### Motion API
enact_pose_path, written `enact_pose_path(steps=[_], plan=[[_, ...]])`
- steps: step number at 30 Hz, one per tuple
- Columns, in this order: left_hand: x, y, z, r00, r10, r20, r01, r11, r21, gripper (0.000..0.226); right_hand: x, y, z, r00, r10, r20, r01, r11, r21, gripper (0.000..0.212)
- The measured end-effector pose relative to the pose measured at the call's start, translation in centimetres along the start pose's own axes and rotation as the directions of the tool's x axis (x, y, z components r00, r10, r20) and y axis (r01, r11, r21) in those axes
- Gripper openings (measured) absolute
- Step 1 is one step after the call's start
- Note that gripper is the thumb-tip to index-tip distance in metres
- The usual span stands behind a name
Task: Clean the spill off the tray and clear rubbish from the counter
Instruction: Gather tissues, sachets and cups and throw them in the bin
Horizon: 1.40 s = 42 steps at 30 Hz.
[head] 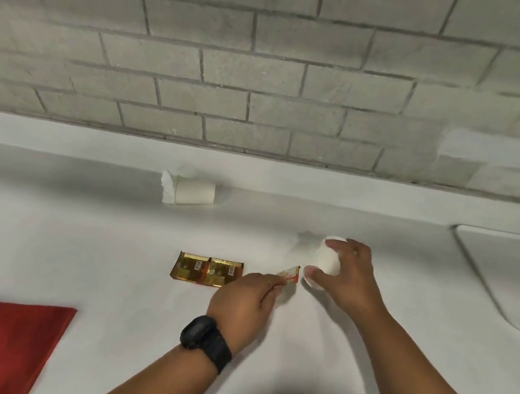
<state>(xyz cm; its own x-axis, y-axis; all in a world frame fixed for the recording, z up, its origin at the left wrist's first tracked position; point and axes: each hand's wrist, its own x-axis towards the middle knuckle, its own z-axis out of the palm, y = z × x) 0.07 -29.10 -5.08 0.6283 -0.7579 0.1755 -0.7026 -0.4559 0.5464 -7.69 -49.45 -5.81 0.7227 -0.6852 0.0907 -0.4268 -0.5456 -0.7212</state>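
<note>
Left hand [244, 308] is pinching a little red wrapper [288, 275] at its fingertips, and the right hand [346, 275] is wrapped around a tipped white cup [326, 260], mouth facing the wrapper. If he's stuffing it in, that loose pinch could miss and drop it on the counter [118, 243]. Gold wrappers [206, 269] and another cup [194, 191] are left; no tray in sight.

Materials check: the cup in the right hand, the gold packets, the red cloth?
Cup in the right hand: looks like white paper, matte and opaque, though thin plastic is possible. Gold packets: likely metallised foil film, given the shiny glare and crimped edges. Red cloth: woven fabric, matte, soft folded edge, no sheen.
</note>
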Motion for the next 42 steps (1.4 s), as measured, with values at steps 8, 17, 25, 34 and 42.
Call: enact_pose_path(steps=[8, 17, 25, 34, 42], plan=[[-0.2, 6.8, 2.2, 0.99, 0.12, 0.071, -0.114, 0.991, -0.076, 0.028, -7.9, 5.7, -7.2, 0.984, 0.103, -0.148, -0.076, 0.981, 0.18, 0.059], [-2.2, 17.1, 7.8, 0.966, 0.208, 0.155, -0.184, 0.97, -0.157, 0.024, -15.9, 12.0, -15.3, 0.936, 0.198, -0.29, -0.114, 0.953, 0.282, 0.057], [-5.4, 28.7, 14.3, 0.945, 0.255, 0.205, -0.204, 0.949, -0.242, 0.019, -23.9, 19.2, -24.8, 0.906, 0.228, -0.358, -0.127, 0.95, 0.285, 0.057], [-11.2, 42.4, 23.4, 0.887, 0.338, 0.313, -0.226, 0.911, -0.345, 0.016, -35.0, 29.8, -34.9, 0.726, 0.418, -0.546, -0.199, 0.888, 0.416, 0.06], [-16.2, 51.1, 32.3, 0.79, 0.452, 0.414, -0.305, 0.876, -0.374, 0.018, -47.3, 43.6, -39.1, 0.382, 0.798, -0.465, -0.435, 0.6, 0.671, 0.049]])
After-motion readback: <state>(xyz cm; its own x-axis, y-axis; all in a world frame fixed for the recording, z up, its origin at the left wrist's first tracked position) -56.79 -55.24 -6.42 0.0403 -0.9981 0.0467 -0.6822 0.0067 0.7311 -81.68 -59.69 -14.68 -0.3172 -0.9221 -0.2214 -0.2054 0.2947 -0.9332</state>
